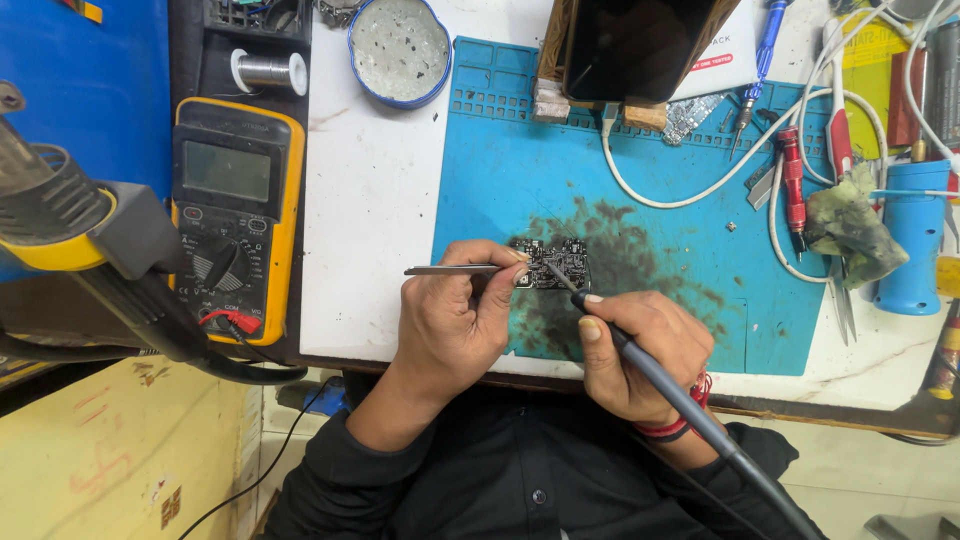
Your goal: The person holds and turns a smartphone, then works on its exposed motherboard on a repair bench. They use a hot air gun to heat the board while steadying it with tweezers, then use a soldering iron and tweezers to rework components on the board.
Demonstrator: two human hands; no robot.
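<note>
A small dark circuit board [556, 262] lies on a stained blue work mat [640, 180]. My left hand [455, 320] pinches metal tweezers [450, 270] whose tips rest at the board's left edge. My right hand [640, 350] grips a grey soldering iron [690, 410] like a pen, its thin tip touching the board's middle. The iron's cable runs off toward the lower right.
A yellow multimeter [235, 215] with red leads lies at the left. A hot-air gun nozzle [70, 220] juts in from the far left. A round tin [400, 48], a phone on a wooden stand [630, 45], white cables, screwdrivers [793, 185] and a blue bottle [915, 240] crowd the back and right.
</note>
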